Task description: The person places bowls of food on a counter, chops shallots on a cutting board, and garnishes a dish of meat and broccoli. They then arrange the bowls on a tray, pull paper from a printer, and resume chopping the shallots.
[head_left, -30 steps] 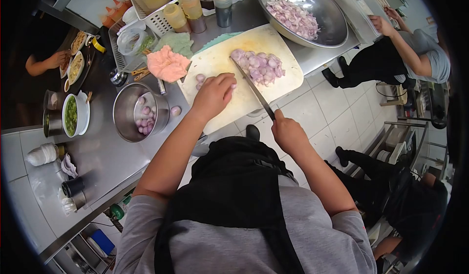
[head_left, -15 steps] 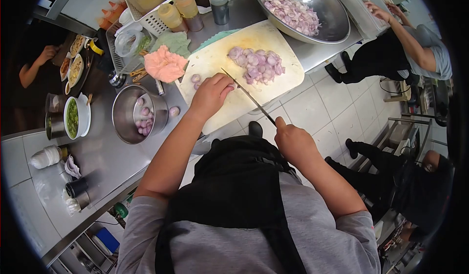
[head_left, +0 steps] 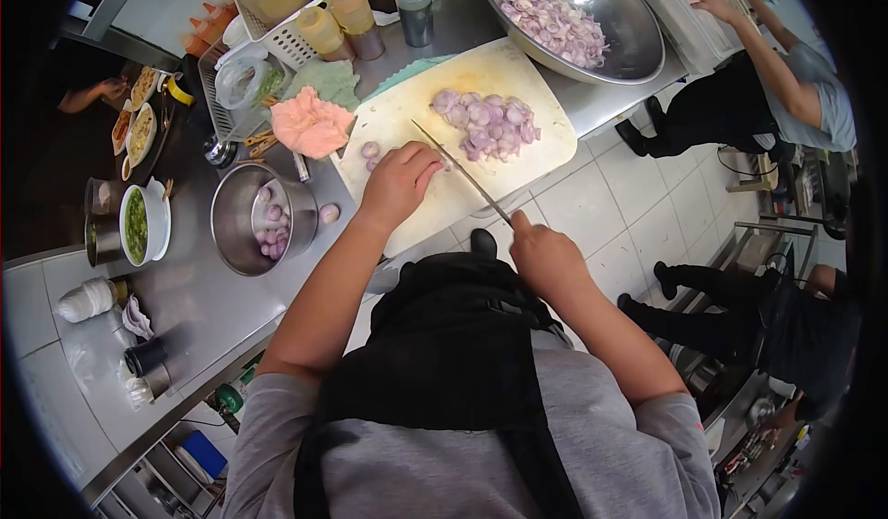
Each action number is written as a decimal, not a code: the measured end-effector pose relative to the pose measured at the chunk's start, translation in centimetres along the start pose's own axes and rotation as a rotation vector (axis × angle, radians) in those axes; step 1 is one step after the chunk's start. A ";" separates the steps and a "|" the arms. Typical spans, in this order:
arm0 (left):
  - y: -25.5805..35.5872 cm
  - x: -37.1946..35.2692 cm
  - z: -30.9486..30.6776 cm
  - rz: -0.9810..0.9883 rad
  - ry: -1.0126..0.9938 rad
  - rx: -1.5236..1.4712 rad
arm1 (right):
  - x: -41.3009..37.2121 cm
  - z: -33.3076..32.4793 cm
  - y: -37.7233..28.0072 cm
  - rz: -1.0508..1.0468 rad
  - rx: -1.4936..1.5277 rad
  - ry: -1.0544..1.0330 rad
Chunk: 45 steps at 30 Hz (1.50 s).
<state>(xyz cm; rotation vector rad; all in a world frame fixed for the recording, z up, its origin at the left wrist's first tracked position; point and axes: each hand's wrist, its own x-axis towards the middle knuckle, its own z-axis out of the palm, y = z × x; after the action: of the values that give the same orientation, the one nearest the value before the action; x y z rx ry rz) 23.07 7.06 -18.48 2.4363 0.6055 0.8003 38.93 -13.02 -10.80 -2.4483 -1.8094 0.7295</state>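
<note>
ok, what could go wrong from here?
1. The bare left hand sits very close to the long, thin steel knife in the bare right hand; a slip might cut it.
2. The small, round purple shallot lies loose on the grey metal counter; a bump could set it rolling.

From where I stand, no text, label, brand, number or sign can be read. The squeeze bottles (head_left: 414, 17) at the upper centre of the frame, the cutting board (head_left: 518, 73) at the centre and the knife (head_left: 476, 188) across it present no legible marking. On the slim cylinder (head_left: 302, 167), left of centre, any print is too small to read.
</note>
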 end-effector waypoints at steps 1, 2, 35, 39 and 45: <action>0.0 -0.1 0.0 -0.003 0.008 0.001 | -0.4 -0.3 -0.1 -0.002 0.002 -0.002; -0.2 -0.1 -0.1 -0.005 0.007 0.002 | -1.0 -0.6 -0.3 0.011 -0.015 -0.030; 0.8 0.0 -0.8 0.049 -0.092 0.255 | 2.1 0.1 1.0 -0.003 0.192 -0.008; 0.6 -0.5 -1.4 0.071 -0.091 0.155 | 1.3 -0.1 -0.4 -0.035 0.214 -0.114; 0.5 -1.1 -1.3 0.080 -0.130 0.116 | 1.2 -0.6 -1.0 -0.060 0.114 -0.189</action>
<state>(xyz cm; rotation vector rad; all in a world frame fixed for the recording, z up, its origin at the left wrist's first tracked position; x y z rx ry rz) 21.55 6.52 -17.73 2.6089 0.5207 0.6485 38.54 -11.44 -10.46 -2.3127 -1.8340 1.0600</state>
